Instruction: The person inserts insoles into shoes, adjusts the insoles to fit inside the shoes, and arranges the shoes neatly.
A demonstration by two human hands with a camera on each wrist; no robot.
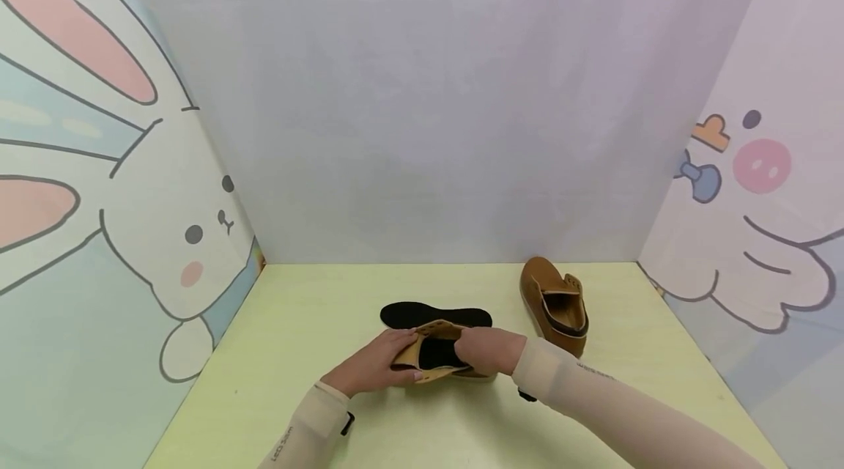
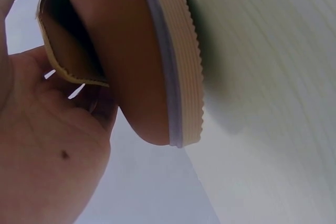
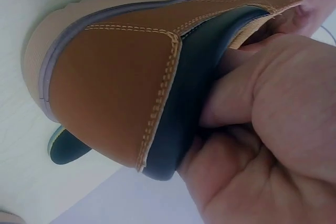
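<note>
A brown lace-up shoe [image 1: 476, 375] with a pale ridged sole lies in front of me, toe to the left. My left hand [image 1: 379, 365] grips its front part, thumb on the near flap and fingers on the far side. In the left wrist view the brown toe [image 2: 123, 61] shows beside the palm. A black insole [image 1: 437, 354] is partly inside the opening, and my right hand [image 1: 486, 350] holds its heel end. The right fingertips are hidden behind the dark padded collar [image 3: 191, 93]. A second black insole [image 1: 412, 314] lies flat behind the shoe.
The matching brown shoe [image 1: 557, 308] stands at the right rear, toe toward the back wall. All this is on a pale yellow table [image 1: 290, 322]. Fabric walls with cartoon animals enclose it left and right, with a plain back wall [image 1: 422, 124].
</note>
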